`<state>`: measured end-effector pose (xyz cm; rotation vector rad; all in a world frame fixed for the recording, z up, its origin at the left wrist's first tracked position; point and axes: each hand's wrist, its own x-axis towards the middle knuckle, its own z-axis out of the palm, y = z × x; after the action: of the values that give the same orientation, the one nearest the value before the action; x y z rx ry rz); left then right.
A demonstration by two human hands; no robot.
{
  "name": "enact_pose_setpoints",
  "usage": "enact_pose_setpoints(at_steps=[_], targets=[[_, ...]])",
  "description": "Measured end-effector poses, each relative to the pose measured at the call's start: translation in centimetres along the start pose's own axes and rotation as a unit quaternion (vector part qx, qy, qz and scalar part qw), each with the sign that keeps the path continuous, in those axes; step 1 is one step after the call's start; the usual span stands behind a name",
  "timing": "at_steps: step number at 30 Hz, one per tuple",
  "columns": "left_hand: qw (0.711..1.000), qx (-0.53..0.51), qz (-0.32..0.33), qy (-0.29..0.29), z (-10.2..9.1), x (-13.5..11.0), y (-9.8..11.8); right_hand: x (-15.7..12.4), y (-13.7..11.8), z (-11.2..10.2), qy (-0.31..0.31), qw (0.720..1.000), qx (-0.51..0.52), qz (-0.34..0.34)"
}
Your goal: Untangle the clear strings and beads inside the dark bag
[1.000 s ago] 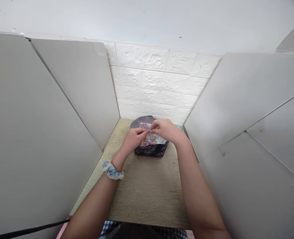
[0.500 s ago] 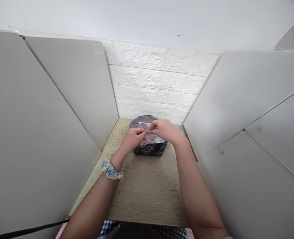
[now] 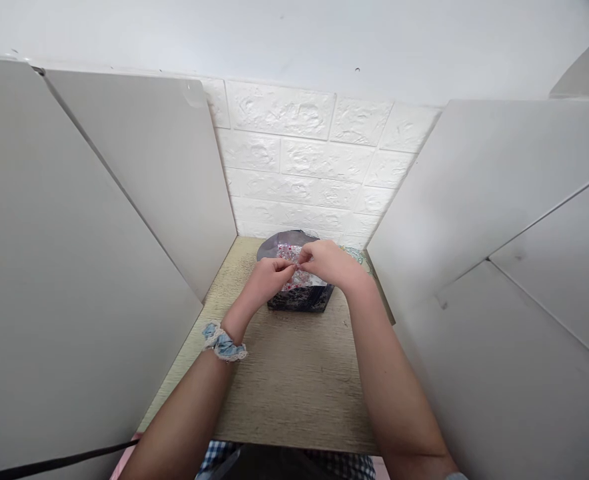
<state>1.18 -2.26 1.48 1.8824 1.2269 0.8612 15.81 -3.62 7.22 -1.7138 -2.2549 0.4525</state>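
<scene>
Far on the table (image 3: pixel 294 380), left hand (image 3: pixel 269 277) and right hand (image 3: pixel 330 261) are both pinching above glittery bits (image 3: pixel 287 252) in dark container (image 3: pixel 295 300); can't tell what's gripped.

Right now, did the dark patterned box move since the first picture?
No, the dark patterned box keeps its place relative to the back left corner of the brown grained tabletop; the whole view shifted slightly.
</scene>
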Motion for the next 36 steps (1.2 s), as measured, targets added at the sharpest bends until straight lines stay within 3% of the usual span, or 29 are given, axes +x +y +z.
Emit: enact_pose_setpoints(at_steps=[8, 14, 18, 21, 26, 36], targets=[[0.995, -0.078, -0.049, -0.034, 0.0, 0.1, 0.0, -0.2, -0.6, 0.3, 0.012, 1.000, -0.020, -0.020], [0.982, -0.178, -0.058, -0.005, -0.1, 0.2, 0.0, 0.2, -0.6, 0.7, 0.043, 0.998, -0.023, -0.051], [0.955, -0.288, -0.066, 0.012, -0.6, 0.1, 0.3, 0.5, -1.1, 1.1, 0.111, 0.991, -0.026, -0.071], [0.916, -0.396, -0.060, 0.022, -1.0, 0.2, 0.2, 0.6, -2.3, 1.8, 0.165, 0.982, -0.059, -0.069], [0.870, -0.488, -0.064, 0.034, -1.2, 0.4, -0.5, 0.7, -4.1, 2.8, 0.182, 0.973, -0.105, -0.096], [0.852, -0.518, -0.078, 0.015, -1.2, 0.3, -0.4, 0.4, -3.8, 2.4, 0.197, 0.963, -0.150, -0.103]])
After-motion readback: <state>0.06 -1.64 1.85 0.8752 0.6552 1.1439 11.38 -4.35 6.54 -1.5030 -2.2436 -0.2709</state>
